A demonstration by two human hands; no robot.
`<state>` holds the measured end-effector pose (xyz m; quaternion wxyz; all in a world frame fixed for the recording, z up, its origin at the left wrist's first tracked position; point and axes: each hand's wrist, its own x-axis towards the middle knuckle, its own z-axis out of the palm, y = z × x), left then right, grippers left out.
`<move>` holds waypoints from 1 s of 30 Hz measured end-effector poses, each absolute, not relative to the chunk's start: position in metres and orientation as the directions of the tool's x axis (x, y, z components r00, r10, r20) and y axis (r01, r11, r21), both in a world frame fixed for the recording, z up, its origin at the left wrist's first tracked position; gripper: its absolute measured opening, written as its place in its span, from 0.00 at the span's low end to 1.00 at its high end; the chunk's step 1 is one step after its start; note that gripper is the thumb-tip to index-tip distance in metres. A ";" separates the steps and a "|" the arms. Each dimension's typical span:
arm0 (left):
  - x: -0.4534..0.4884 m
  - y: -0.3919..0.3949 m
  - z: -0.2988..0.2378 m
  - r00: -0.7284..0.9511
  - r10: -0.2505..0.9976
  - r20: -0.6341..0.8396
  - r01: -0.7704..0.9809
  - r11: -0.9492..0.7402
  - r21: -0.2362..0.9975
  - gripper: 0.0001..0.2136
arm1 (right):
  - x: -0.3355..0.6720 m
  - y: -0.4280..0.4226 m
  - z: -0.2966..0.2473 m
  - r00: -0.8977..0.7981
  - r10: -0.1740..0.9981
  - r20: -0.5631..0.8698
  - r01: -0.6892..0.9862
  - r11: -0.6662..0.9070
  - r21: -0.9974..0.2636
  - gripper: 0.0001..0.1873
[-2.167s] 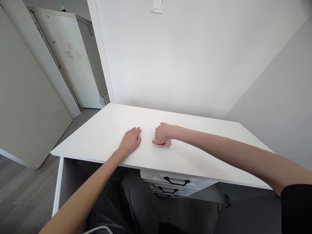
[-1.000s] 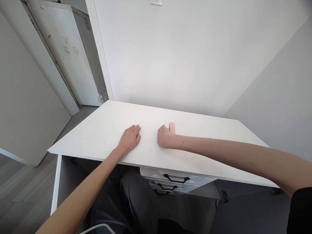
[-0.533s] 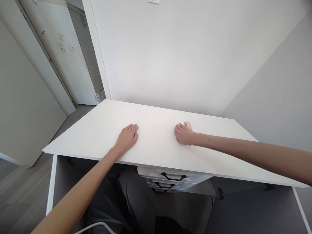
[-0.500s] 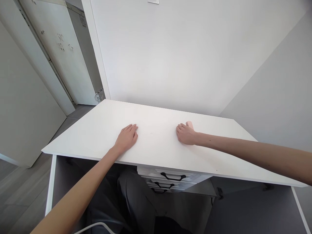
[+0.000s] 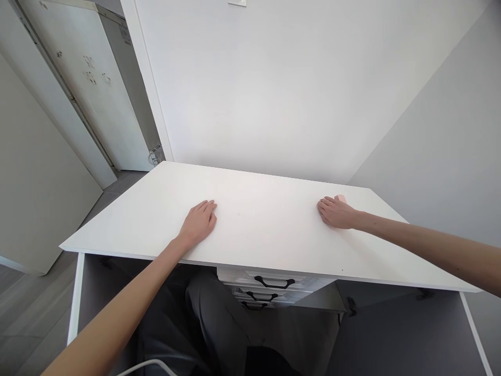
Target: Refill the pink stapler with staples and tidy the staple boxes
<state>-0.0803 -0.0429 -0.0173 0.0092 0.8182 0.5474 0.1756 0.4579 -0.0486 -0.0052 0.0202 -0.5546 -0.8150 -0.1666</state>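
My left hand [image 5: 199, 222] lies flat on the left half of the white desktop [image 5: 250, 240], fingers stretched out and holding nothing. On the right half of the same surface, my right hand [image 5: 337, 213] is closed over a pale pink block [image 5: 340, 198] and rests low on the desk. Only the block's far end shows past the knuckles; the rest is under the palm, so I cannot tell its exact kind.
A white wall [image 5: 254, 94] stands right behind the desk. Under it is a drawer unit with black handles [image 5: 274, 282], close to my knees [image 5: 211, 303]. A white cable [image 5: 151, 363] crosses my lap. To the left are a door [image 5: 39, 172] and a fridge-like cabinet [image 5: 90, 89].
My right hand has slid to the right across the desktop with the pink block. My left hand stays in place on the desk, and the view has shifted slightly.
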 end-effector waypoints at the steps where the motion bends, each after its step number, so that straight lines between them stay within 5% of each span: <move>1: -0.080 -0.043 -0.017 0.339 0.900 0.274 0.894 -0.398 0.204 0.26 | 0.466 -0.050 -0.005 -0.410 0.895 0.174 0.899 0.365 0.241 0.16; 7: -0.079 -0.043 -0.016 0.340 0.897 0.283 0.894 -0.402 0.199 0.25 | 0.474 -0.074 -0.024 -0.466 0.868 0.169 0.885 0.455 0.100 0.26; 13: -0.079 -0.040 -0.016 0.343 0.896 0.281 0.894 -0.403 0.194 0.26 | 0.411 -0.126 -0.056 -0.198 0.963 0.185 0.958 0.230 -0.173 0.32; 30: -0.076 -0.033 -0.011 0.336 0.899 0.280 0.914 -0.383 0.133 0.26 | 0.391 -0.128 -0.043 -0.238 0.969 0.073 0.945 0.248 -0.214 0.38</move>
